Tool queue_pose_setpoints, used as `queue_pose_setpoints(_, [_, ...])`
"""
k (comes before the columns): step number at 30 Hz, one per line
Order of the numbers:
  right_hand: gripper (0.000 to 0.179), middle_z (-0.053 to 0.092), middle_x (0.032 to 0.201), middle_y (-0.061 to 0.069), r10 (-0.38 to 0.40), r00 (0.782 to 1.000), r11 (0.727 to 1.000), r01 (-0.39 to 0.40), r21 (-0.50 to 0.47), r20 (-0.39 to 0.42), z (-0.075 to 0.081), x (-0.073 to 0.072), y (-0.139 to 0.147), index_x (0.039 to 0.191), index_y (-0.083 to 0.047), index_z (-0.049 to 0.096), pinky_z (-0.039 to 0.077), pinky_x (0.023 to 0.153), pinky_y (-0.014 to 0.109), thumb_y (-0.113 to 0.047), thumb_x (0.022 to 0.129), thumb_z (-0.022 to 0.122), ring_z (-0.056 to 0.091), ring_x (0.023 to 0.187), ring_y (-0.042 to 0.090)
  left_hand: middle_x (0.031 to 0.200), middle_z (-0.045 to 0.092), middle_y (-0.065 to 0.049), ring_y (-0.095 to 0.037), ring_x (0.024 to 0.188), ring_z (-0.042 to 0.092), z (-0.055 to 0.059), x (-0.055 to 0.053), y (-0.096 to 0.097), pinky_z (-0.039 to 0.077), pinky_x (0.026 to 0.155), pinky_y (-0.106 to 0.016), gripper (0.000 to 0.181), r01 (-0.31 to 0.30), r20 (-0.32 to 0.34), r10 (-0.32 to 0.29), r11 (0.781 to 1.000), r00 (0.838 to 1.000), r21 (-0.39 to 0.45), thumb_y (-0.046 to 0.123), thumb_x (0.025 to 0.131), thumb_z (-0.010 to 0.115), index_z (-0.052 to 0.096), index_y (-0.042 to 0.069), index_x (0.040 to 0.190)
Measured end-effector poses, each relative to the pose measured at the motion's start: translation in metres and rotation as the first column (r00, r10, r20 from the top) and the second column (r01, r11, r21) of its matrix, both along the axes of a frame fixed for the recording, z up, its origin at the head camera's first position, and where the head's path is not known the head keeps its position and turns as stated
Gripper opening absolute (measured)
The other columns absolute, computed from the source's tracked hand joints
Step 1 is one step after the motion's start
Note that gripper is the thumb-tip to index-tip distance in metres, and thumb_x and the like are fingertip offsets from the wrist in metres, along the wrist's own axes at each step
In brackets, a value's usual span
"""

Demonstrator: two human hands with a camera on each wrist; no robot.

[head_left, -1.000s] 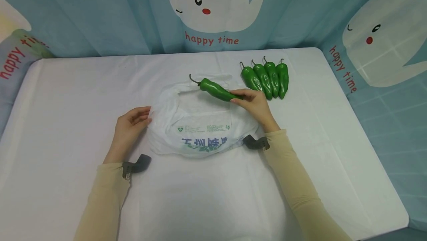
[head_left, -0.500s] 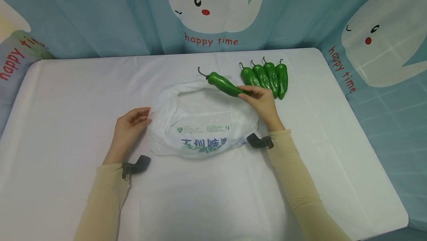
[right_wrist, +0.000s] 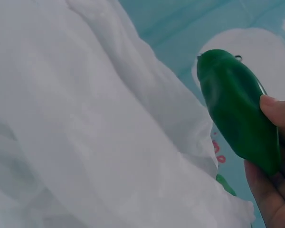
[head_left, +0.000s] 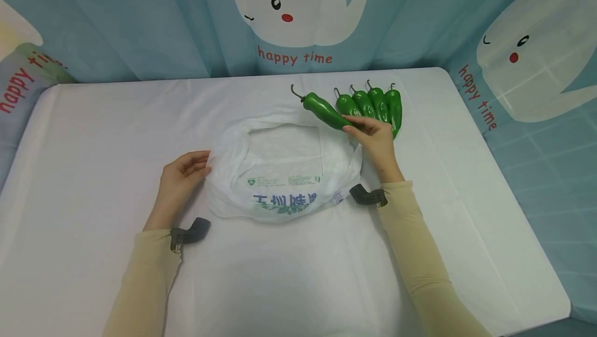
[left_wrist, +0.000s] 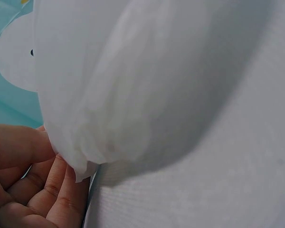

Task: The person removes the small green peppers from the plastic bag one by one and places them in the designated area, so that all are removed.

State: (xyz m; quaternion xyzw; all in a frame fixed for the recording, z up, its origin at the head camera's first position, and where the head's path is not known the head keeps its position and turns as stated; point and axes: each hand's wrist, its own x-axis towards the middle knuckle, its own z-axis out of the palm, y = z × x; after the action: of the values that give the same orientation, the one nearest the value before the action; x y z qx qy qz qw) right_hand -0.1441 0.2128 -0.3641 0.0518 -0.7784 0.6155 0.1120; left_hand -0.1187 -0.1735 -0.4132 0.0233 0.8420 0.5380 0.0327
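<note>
In the head view a white plastic bag (head_left: 280, 171) with green and blue print sits mid-table, its mouth spread toward the top. My left hand (head_left: 182, 179) pinches the bag's left edge; in the left wrist view the thin film (left_wrist: 80, 161) lies between thumb and fingers. Past the bag's right side, my right hand (head_left: 375, 142) grips a green chili pepper (head_left: 324, 110) by its tapered end, stem pointing up and left. The right wrist view shows that same pepper (right_wrist: 237, 109) between thumb and fingers, apart from the bag (right_wrist: 99, 114).
Several more green chili peppers (head_left: 394, 109) lie side by side at the back right, partly behind the right hand. A white cloth covers the table (head_left: 107, 135). A blue curtain (head_left: 177, 26) with whale prints hangs behind it.
My right hand has carried the pepper rightward and slightly back, from above the bag's opening toward the row of peppers. The left hand stays at the bag's edge.
</note>
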Motion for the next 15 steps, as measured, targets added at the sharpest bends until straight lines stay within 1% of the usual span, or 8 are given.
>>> queue_pose_setpoints(2, [0.026,0.067,0.107,0.016,-0.013,1.0,1.0,0.013,-0.007,0.002,0.0,0.0,0.002,0.106,0.013,0.064,0.05,0.081,0.02,0.004,0.082,0.069,0.064,0.092,0.006,0.118,0.058,-0.014,0.007,0.091,0.055,0.0,0.0,0.0,0.045,0.077,-0.006,0.035,-0.001,0.004,0.001,1.0,1.0,0.0,0.007,0.091,0.062,0.057,-0.004,0.124])
queue_pose_setpoints(5, [0.026,0.068,0.106,0.016,-0.039,0.999,0.999,0.038,-0.01,-0.01,0.0,0.0,0.004,0.106,0.014,0.064,0.051,0.082,0.021,0.004,0.083,0.069,0.064,0.092,0.007,0.118,0.058,-0.014,0.007,0.091,0.055,-0.001,0.0,0.0,0.045,0.077,-0.006,0.034,0.001,0.002,-0.001,1.0,1.0,0.001,0.006,0.091,0.061,0.057,-0.004,0.124])
queue_pose_setpoints(9, [0.024,0.069,0.103,0.012,-0.086,0.996,0.996,0.086,-0.002,-0.02,0.0,0.0,0.007,0.105,0.011,0.066,0.051,0.08,0.02,0.002,0.083,0.07,0.064,0.088,0.007,0.119,0.058,-0.017,0.007,0.091,0.055,-0.002,0.0,-0.001,0.045,0.078,-0.006,0.034,0.008,-0.007,-0.008,1.0,1.0,-0.003,0.004,0.091,0.061,0.057,-0.005,0.123])
queue_pose_setpoints(12, [0.022,0.07,0.102,0.009,-0.116,0.993,0.993,0.116,-0.013,-0.019,-0.002,-0.001,0.011,0.104,0.007,0.069,0.051,0.078,0.019,0.0,0.083,0.07,0.064,0.086,0.007,0.118,0.058,-0.016,0.007,0.091,0.055,-0.001,0.0,-0.001,0.045,0.077,-0.006,0.034,0.009,-0.015,-0.009,1.0,1.0,-0.003,0.005,0.091,0.061,0.057,-0.005,0.123])
queue_pose_setpoints(15, [0.022,0.07,0.102,0.007,-0.142,0.99,0.989,0.142,-0.032,-0.02,-0.01,-0.006,0.019,0.104,0.004,0.07,0.051,0.079,0.019,-0.002,0.083,0.071,0.064,0.088,0.008,0.116,0.059,-0.012,0.007,0.09,0.056,-0.001,0.0,0.0,0.045,0.078,-0.006,0.034,0.004,-0.023,-0.004,1.0,1.0,0.015,0.005,0.091,0.062,0.057,-0.006,0.123])
